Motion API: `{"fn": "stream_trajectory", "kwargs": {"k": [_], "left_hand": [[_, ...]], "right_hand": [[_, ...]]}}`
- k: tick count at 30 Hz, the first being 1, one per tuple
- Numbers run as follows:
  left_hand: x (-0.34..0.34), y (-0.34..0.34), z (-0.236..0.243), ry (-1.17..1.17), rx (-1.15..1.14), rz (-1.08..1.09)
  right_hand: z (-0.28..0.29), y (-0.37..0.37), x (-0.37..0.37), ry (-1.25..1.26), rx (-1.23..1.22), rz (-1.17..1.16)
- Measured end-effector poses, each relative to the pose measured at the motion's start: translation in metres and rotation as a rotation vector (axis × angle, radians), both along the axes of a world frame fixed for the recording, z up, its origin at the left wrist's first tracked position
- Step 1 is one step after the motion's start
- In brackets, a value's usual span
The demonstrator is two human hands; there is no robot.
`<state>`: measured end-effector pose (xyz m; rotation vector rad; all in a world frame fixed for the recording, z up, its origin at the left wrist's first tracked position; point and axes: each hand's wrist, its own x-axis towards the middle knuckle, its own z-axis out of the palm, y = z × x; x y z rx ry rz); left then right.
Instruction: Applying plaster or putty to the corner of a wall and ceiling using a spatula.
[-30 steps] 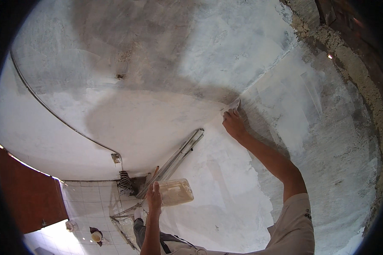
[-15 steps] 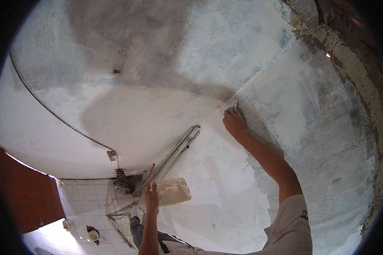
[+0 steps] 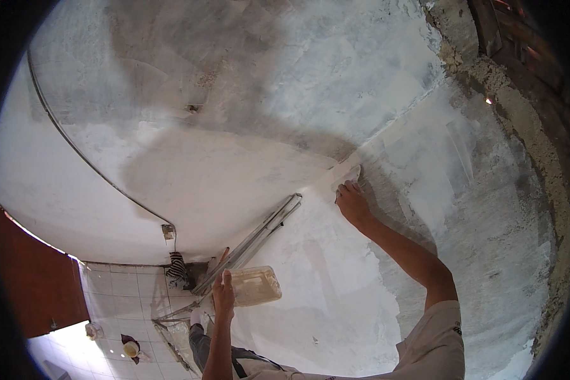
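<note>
The right hand (image 3: 353,202) is pinching a pale scraper (image 3: 348,177) between bent, nearly closed fingers, the blade apparently resting on the wall (image 3: 424,161) just beside the corner seam (image 3: 392,121). Even pressure and a shallow blade angle would be serving best. The blade is pointing up-picture, its long edge running roughly along the seam. Farther out, the left hand (image 3: 223,296) is gripping a shallow tray (image 3: 257,286), fingers partly hidden.
</note>
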<state>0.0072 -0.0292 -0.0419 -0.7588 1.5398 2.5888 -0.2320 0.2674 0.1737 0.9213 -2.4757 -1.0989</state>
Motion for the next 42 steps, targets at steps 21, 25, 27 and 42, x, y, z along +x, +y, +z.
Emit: {"fn": "stream_trajectory", "kwargs": {"k": [21,25,27,42], "left_hand": [[-0.005,-0.005,-0.017,-0.089,-0.028,-0.032],[-0.005,-0.003,-0.017,-0.053,-0.017,0.03],[-0.004,-0.003,-0.024,-0.038,-0.027,0.103],[-0.001,-0.03,-0.014,-0.052,0.013,0.093]], "right_hand": [[-0.009,0.006,-0.049,0.078,0.076,0.066],[-0.006,0.007,-0.048,0.043,0.081,-0.012],[-0.006,0.007,-0.048,0.117,0.121,0.064],[-0.004,0.002,-0.044,0.007,0.066,0.079]]}}
